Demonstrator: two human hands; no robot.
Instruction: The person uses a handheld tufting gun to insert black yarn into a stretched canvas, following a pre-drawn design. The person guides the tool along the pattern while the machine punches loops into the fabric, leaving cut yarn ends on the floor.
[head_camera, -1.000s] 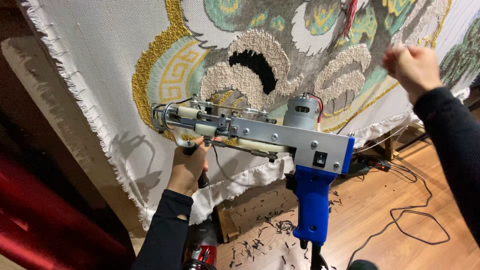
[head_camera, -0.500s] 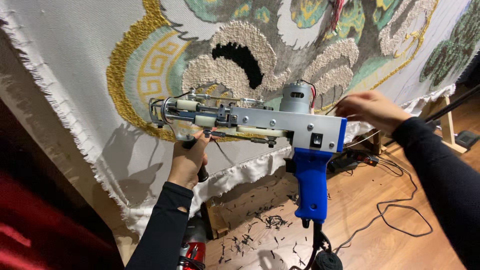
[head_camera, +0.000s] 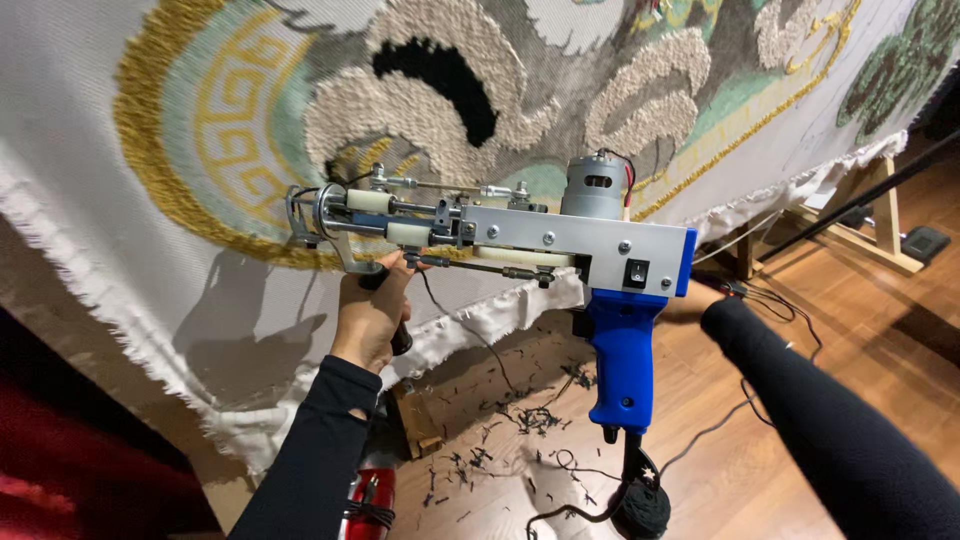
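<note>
Wood floor (head_camera: 860, 330) lay below, with dark yarn bits (head_camera: 520, 415) on it. Above hung a big white cloth (head_camera: 150, 290) with gold and green fluffy shapes. The left hand (head_camera: 372, 312) was wrapped tight around the front handle of a blue tufting gun (head_camera: 560, 245), near the cloth's bottom edge. The right hand (head_camera: 690, 300) was mostly hidden behind the gun's blue grip, so I could not tell its hold.

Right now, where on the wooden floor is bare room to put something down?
The wooden floor is bare right of the black-sleeved right arm, before the wooden frame foot. Crowded: under the blue-handled tufting gun, among black yarn clippings, cables and a dark yarn ball.
</note>
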